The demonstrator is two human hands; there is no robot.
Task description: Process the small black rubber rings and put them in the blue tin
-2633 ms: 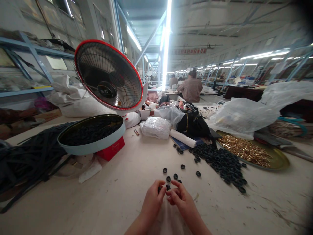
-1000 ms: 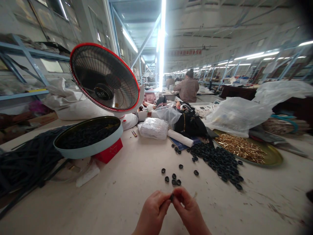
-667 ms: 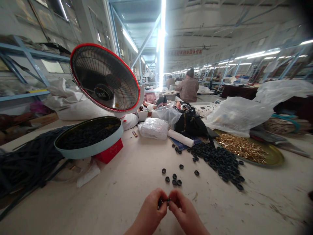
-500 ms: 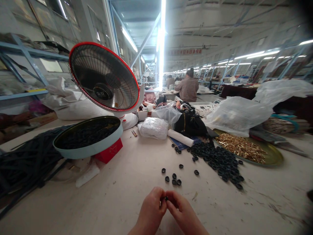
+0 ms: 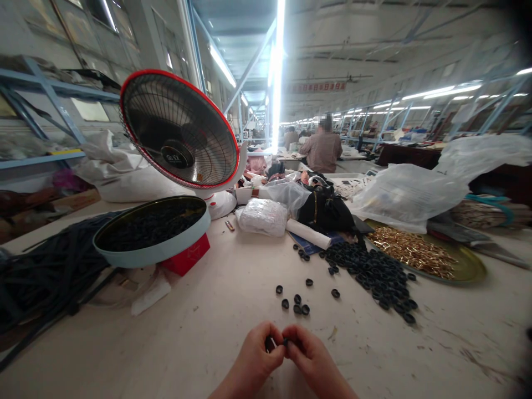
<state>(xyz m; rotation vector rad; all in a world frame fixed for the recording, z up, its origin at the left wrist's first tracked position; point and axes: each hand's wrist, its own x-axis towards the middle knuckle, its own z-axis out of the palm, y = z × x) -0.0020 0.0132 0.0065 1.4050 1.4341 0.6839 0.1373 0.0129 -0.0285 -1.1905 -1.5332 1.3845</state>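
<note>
My left hand (image 5: 258, 354) and my right hand (image 5: 310, 354) meet fingertip to fingertip low in the head view, above the pale table. Both pinch one small black piece (image 5: 285, 342) between them; its shape is mostly hidden by the fingers. Something dark also shows inside the curled fingers of my left hand. Just beyond the hands lie several loose black rings (image 5: 297, 309). A heap of black rings (image 5: 374, 274) spreads to the right, beside a gold-coloured tray (image 5: 471, 266) holding small gold metal pieces (image 5: 411, 249).
At left, a round tin (image 5: 155, 257) of dark pieces rests on a red box (image 5: 189, 256), near black strips (image 5: 54, 266). A red-rimmed heater (image 5: 180, 130) stands behind. Plastic-wrapped bundles (image 5: 262, 216) and a black bag (image 5: 328, 213) lie farther back. A person (image 5: 322, 149) is in the distance.
My left hand's fingers have opened into a wider curl, showing something dark inside. Both hands sit slightly lower, still meeting at the small black piece. The view has shifted slightly.
</note>
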